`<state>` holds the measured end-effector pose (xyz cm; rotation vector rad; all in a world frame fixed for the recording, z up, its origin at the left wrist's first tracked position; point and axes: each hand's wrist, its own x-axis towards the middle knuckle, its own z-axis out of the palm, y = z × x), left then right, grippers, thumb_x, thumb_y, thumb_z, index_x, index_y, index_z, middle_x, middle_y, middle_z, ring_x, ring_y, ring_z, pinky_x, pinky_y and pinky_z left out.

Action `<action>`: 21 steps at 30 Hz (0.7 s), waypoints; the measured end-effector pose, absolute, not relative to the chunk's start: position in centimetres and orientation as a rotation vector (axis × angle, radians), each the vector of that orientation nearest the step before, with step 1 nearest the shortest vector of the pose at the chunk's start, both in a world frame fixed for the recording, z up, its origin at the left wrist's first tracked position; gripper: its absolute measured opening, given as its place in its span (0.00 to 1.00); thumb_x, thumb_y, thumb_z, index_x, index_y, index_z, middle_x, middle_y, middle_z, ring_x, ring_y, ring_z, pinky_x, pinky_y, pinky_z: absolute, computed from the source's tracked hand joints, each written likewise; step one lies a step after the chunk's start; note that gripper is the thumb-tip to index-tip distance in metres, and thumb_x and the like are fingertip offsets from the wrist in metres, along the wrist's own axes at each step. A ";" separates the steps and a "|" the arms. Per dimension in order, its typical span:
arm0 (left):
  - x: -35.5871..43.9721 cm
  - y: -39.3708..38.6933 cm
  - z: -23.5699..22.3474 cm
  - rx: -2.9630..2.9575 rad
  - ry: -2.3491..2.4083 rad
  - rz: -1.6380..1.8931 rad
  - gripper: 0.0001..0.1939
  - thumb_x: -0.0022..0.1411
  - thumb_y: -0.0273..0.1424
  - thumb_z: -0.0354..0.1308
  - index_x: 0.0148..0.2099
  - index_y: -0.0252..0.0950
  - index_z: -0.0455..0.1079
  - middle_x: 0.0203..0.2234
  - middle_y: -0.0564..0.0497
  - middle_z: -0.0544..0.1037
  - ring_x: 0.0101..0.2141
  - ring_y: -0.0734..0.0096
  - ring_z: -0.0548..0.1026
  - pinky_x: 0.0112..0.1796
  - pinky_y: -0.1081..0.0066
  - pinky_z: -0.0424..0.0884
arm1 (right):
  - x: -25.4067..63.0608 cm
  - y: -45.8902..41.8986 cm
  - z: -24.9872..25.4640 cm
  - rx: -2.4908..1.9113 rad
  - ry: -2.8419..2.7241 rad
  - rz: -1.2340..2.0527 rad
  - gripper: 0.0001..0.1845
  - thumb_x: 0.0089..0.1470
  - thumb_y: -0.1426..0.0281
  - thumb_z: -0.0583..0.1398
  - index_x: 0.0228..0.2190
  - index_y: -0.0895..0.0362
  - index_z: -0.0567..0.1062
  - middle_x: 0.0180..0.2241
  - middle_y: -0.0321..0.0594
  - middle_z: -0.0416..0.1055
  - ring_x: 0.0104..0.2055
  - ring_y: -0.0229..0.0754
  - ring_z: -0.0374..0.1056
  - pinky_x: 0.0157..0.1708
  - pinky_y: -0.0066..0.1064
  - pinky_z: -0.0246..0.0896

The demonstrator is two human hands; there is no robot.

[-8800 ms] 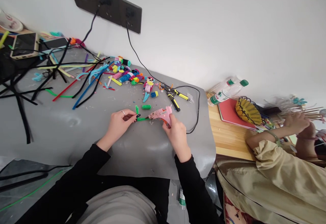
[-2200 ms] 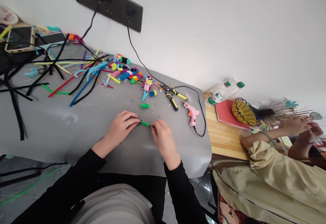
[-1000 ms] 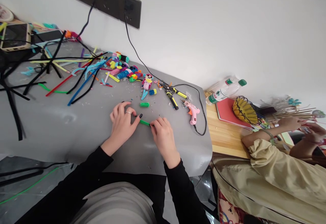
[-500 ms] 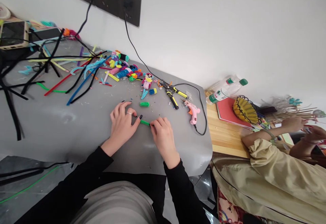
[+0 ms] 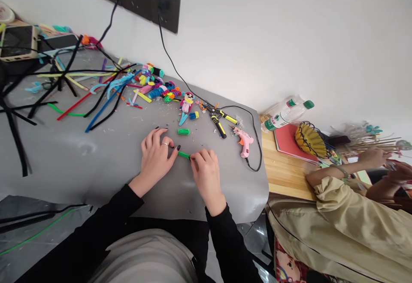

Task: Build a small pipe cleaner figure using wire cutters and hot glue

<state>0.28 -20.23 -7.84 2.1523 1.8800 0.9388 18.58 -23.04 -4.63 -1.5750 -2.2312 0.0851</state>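
A short green pipe cleaner piece [image 5: 184,155] lies low over the grey table top between my two hands. The fingers of my left hand [image 5: 156,150] are bent, with the thumb and index finger closed at the strip's left end. My right hand [image 5: 206,171] pinches its right end between thumb and fingertips. Just beyond sits a small folded green bundle [image 5: 183,132]. Farther back are a blue and yellow piece [image 5: 194,115], a light blue folded piece [image 5: 183,119] and a pink figure with a white face [image 5: 186,102].
Yellow-black pliers [image 5: 217,120] and a pink glue gun [image 5: 243,141] with its cord lie to the right. Loose pipe cleaners [image 5: 106,96] spread over the left side. A wooden table [image 5: 283,171] at right holds bottles and a yellow basket [image 5: 310,139]; another person's arm [image 5: 334,171] rests there.
The view has shifted very slightly. My hands keep nearly the same pose on the green pipe cleaner. The other person's hands at the right have moved a little.
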 end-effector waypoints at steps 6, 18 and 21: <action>0.3 -20.2 -7.9 2.161 1.882 0.944 0.03 0.70 0.32 0.58 0.40 0.40 0.68 0.60 0.31 0.72 0.65 0.32 0.65 0.58 0.36 0.64 | 18.4 -23.6 -5.2 -1.591 -2.173 0.088 0.10 0.70 0.75 0.58 0.39 0.53 0.79 0.38 0.43 0.77 0.42 0.48 0.66 0.40 0.39 0.59; 0.3 -20.2 -8.0 2.166 1.886 0.955 0.03 0.69 0.31 0.59 0.40 0.41 0.68 0.60 0.33 0.72 0.66 0.33 0.65 0.58 0.36 0.65 | 17.8 -24.5 -6.5 -1.547 -2.084 -0.083 0.13 0.72 0.74 0.57 0.46 0.53 0.82 0.45 0.47 0.79 0.46 0.49 0.67 0.43 0.41 0.63; 0.3 -20.2 -7.9 2.167 1.881 0.948 0.03 0.70 0.31 0.58 0.40 0.40 0.68 0.60 0.32 0.72 0.66 0.32 0.65 0.58 0.36 0.65 | 17.7 -24.9 -7.0 -1.550 -2.051 -0.127 0.14 0.72 0.75 0.57 0.48 0.53 0.82 0.49 0.48 0.79 0.51 0.51 0.67 0.48 0.44 0.64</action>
